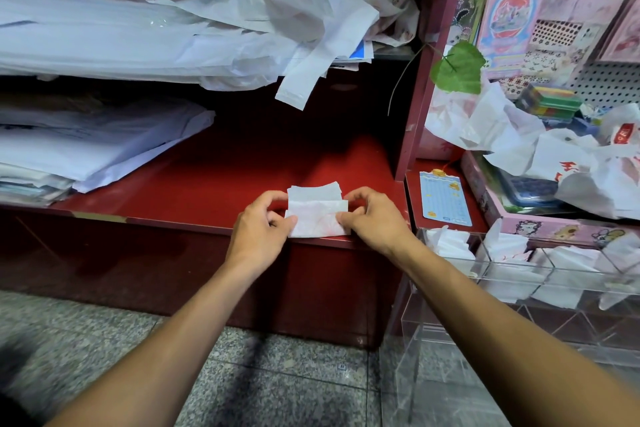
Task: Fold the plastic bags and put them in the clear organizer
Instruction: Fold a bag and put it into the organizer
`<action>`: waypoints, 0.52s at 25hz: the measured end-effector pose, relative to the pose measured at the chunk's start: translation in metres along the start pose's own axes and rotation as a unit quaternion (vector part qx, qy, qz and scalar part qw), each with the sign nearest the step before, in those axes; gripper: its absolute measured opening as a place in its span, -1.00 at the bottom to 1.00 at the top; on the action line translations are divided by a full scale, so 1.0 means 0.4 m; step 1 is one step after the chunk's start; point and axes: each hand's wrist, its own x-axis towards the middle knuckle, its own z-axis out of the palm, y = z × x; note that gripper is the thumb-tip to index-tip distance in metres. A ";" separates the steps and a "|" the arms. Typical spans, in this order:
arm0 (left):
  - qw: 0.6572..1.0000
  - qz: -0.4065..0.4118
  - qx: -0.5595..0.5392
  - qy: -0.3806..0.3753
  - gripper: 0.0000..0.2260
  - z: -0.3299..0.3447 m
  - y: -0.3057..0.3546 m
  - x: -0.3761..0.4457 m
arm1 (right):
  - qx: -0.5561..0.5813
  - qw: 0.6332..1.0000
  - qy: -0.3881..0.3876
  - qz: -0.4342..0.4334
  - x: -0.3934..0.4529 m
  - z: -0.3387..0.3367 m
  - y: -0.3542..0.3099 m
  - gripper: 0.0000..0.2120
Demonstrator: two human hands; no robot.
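Two hands on one small folded plastic bag (317, 213), white with faint red print, lying at the front edge of the red shelf (207, 191). Left hand (261, 224) pinches the bag's left end, thumb on top, fingers curled behind; right hand (372, 218) pinches the right end the same way. Bag's long axis runs left-right, straight across between the hands, so both are equally near, one per end. Top flap sits slightly offset behind the lower layer, fold looks nearly done, probably one more crease or a press flat. Clear organizer (519, 274) stands to the right and lower than the shelf, just beside the right forearm; its compartments already hold folded white bags, can't tell how full. That's the key relation: target lies to the bag's right, on the right hand's side, so the right hand is the natural one to carry it over, a short move right and down. Risk: thin film springs open once either pinch lets go. Plenty left to do, judging by the loose crumpled bags (311, 10) heaped on the upper shelf and more loose bags (554, 156) in the pink box on the right. Flat stacks of bags (86, 149) sit at the left of the red shelf. Blue card (445, 199) lies on a small ledge beside the organizer. Speckled stone floor (277, 374) below.
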 end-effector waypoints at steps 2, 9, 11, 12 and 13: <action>0.998 0.009 0.060 -0.004 -0.79 0.009 0.005 0.001 | -0.060 0.998 0.021 -0.010 -0.004 0.003 -0.005 -0.70; 0.937 0.171 0.298 -0.061 -0.55 0.018 -0.007 -0.014 | -0.287 0.939 -0.018 -0.187 -0.020 0.005 0.012 -0.71; 0.919 0.146 0.334 -0.149 -0.30 0.025 -0.015 -0.019 | -0.326 0.921 -0.048 -0.206 -0.022 -0.004 0.020 -0.65; 0.914 0.141 0.340 -0.169 -0.25 0.027 -0.024 -0.019 | -0.339 0.914 -0.062 -0.213 -0.024 -0.010 0.024 -0.60; 0.915 0.143 0.336 -0.174 -0.26 0.027 -0.031 -0.018 | -0.351 0.908 -0.074 -0.219 -0.027 -0.017 0.024 -0.55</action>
